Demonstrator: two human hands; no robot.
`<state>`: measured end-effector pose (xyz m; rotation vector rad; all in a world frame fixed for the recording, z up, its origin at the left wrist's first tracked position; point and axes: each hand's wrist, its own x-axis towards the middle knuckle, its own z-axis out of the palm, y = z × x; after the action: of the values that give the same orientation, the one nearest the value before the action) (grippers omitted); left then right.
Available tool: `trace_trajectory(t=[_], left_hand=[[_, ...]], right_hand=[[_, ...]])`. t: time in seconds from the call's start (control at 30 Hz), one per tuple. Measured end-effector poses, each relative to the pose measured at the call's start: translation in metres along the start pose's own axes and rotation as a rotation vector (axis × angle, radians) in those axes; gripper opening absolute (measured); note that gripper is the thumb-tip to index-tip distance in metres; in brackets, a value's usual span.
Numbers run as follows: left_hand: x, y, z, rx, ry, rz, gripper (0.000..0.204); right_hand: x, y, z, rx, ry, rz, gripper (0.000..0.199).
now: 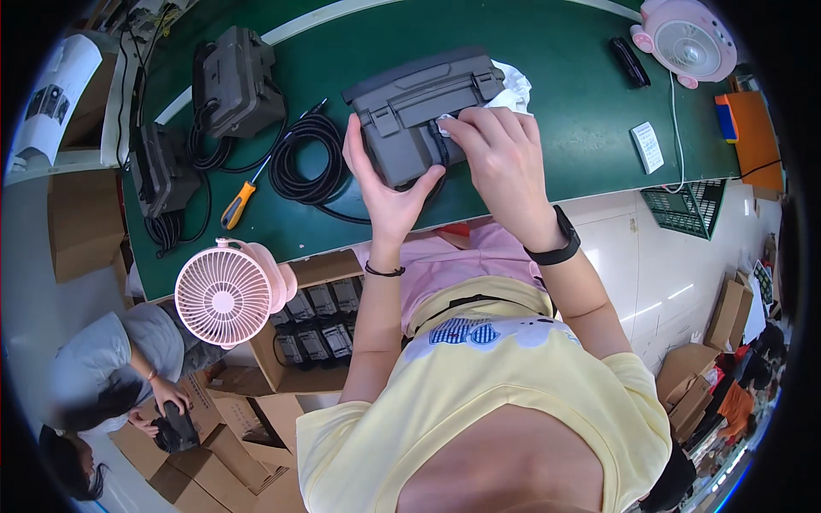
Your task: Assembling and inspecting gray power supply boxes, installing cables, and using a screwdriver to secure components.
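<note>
Green worktop (573,128): our left hand (389,195), spread, steadies the grey case (410,111); our right hand (505,158) pinches white tissue (444,126) against it. Case looks closed; wiping seems unfinished.

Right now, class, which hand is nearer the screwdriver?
The left hand. It is on the case, to the right of the screwdriver; the right hand is farther right, at the case's right part.

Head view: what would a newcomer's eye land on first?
First, the dark gray case near the middle of the green table, the left hand against its side and the right hand at its front. Next, a pink fan at the table's near left edge and a second pink fan at its far right.
</note>
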<state>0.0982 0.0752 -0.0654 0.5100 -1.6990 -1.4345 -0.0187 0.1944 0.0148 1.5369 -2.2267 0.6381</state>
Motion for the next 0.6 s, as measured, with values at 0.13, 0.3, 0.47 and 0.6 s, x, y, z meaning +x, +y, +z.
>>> trace_trajectory(t=[0.13, 0.3, 0.47, 0.6], left_hand=[[0.000, -0.001, 0.000, 0.021, 0.002, 0.010, 0.120], [-0.001, -0.001, 0.000, 0.051, 0.008, 0.004, 0.122], [-0.003, -0.001, -0.001, 0.069, 0.000, 0.031, 0.122], [-0.004, -0.002, -0.002, 0.074, -0.005, 0.033, 0.123]], right_hand=[[-0.002, -0.002, -0.002, -0.037, 0.007, -0.071, 0.035], [-0.009, -0.001, -0.009, -0.057, -0.054, -0.148, 0.036], [-0.006, 0.023, -0.013, 0.166, -0.009, -0.090, 0.027], [-0.005, 0.025, -0.006, 0.291, 0.116, 0.022, 0.023]])
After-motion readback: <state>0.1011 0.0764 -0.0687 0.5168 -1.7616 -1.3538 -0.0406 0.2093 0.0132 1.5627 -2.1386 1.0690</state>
